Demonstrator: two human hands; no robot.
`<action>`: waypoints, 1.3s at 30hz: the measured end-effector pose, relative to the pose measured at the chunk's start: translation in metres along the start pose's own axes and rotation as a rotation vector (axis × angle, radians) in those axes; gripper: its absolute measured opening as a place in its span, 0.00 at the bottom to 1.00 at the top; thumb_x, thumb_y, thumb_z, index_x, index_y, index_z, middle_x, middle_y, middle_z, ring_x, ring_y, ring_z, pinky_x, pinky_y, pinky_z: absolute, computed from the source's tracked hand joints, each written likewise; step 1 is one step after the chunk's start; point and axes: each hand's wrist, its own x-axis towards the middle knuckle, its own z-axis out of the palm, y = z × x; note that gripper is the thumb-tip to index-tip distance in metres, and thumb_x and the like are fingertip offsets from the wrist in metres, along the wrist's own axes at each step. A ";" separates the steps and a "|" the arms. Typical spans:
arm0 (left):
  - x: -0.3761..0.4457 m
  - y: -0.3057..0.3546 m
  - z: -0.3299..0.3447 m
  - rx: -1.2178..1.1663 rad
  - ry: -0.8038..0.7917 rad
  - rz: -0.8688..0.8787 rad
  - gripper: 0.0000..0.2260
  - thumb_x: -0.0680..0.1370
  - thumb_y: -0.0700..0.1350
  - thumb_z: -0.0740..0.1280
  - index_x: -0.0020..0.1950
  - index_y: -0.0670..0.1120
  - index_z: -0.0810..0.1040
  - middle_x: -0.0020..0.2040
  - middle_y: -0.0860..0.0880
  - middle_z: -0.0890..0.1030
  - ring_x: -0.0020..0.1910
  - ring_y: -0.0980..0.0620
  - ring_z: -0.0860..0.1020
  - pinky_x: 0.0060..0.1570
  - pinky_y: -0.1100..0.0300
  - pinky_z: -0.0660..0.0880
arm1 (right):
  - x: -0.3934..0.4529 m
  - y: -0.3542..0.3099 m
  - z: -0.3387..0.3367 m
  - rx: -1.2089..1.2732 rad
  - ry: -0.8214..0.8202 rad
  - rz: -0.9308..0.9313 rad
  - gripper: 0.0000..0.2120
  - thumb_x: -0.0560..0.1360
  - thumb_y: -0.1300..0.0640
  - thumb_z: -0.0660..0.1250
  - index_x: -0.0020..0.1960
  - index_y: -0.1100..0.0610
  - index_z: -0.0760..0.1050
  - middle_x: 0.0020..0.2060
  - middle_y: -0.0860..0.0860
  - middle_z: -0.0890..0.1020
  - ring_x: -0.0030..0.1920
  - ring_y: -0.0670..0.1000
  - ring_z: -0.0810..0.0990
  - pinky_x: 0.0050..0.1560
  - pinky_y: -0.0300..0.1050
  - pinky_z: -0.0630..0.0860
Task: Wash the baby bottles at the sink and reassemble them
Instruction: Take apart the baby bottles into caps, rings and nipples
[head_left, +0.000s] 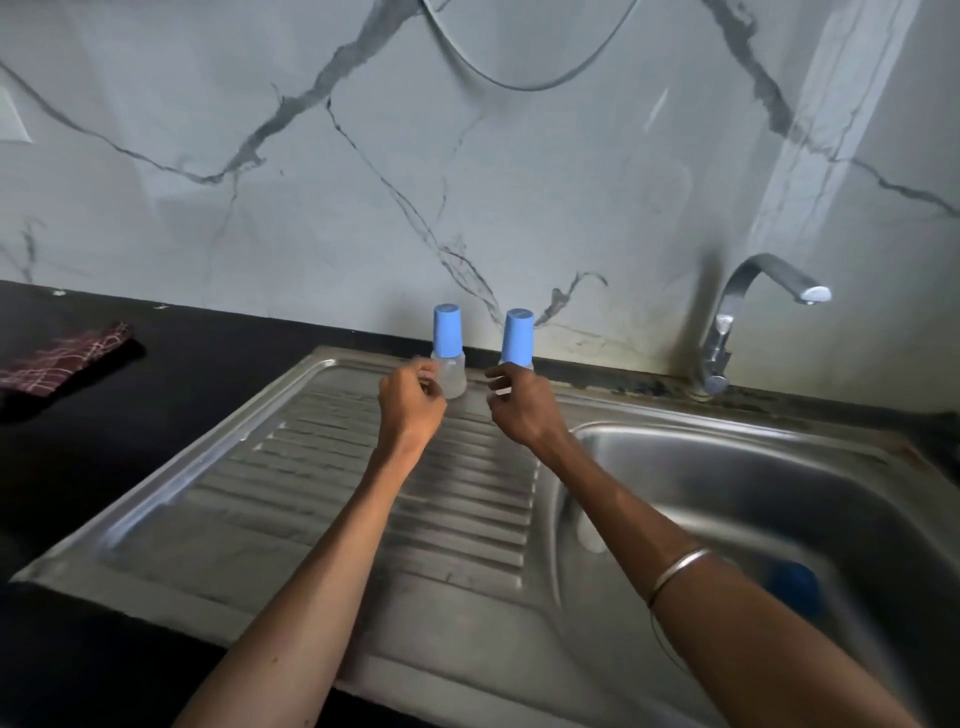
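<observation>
Two clear baby bottles with blue caps stand upright at the back of the steel drainboard (311, 499), close to the wall. In front of the left bottle (449, 358) is my left hand (410, 400), fingers loosely curled, its fingertips at the bottle's lower left side. My right hand (519, 405) hovers just in front of the right bottle (518, 338) and hides the bottle's lower body; its fingers are loosely curled and hold nothing. Whether either hand touches a bottle is unclear.
The sink basin (753, 483) lies to the right, with a blue object (795, 587) and a pale one (589, 535) blurred inside it. A chrome tap (748, 312) rises at the back right. A checked cloth (62, 358) lies on the black counter at left.
</observation>
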 end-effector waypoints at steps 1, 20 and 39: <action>0.007 -0.004 0.001 0.004 0.005 -0.012 0.14 0.74 0.31 0.65 0.57 0.40 0.82 0.49 0.44 0.85 0.49 0.48 0.83 0.53 0.57 0.79 | 0.007 -0.005 0.007 -0.012 -0.014 -0.002 0.20 0.73 0.67 0.64 0.64 0.60 0.75 0.54 0.54 0.81 0.53 0.53 0.80 0.50 0.40 0.74; 0.060 -0.033 0.015 -0.144 -0.127 -0.055 0.15 0.76 0.38 0.73 0.62 0.42 0.80 0.52 0.49 0.82 0.51 0.50 0.81 0.46 0.65 0.73 | 0.055 -0.031 0.052 -0.037 -0.073 -0.040 0.28 0.74 0.68 0.60 0.74 0.59 0.61 0.60 0.60 0.77 0.56 0.59 0.78 0.55 0.52 0.77; -0.110 0.103 0.040 -0.379 -0.217 0.102 0.16 0.67 0.58 0.77 0.49 0.52 0.80 0.45 0.53 0.84 0.44 0.53 0.83 0.43 0.49 0.82 | -0.112 0.022 -0.124 0.152 0.061 -0.044 0.17 0.77 0.57 0.67 0.66 0.54 0.75 0.55 0.49 0.84 0.53 0.46 0.82 0.52 0.42 0.80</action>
